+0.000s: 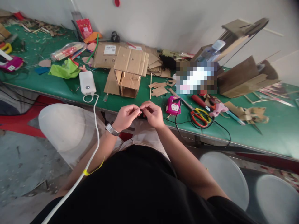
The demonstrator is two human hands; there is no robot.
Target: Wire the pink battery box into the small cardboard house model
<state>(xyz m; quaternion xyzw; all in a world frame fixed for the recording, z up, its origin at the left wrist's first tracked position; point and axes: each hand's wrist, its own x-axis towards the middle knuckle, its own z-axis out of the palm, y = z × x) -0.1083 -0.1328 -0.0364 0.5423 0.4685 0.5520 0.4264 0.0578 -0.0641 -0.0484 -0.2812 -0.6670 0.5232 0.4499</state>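
My left hand, with a silver watch on its wrist, is closed in a pinch just off the bench's front edge. Touching its fingertips is my right hand, which is also pinched. Something small and dark shows at the fingertips, too small to name. Just beyond my hands on the bench stands a cardboard structure with a flat top and an open box below. A magenta power socket with a black cord lies right of my right hand.
On the green bench lie orange-handled scissors, a pink glue gun, a red-handled tool and cardboard scraps. A white power bank trails a white cable across my left arm. A plastic bottle stands before a cardboard model.
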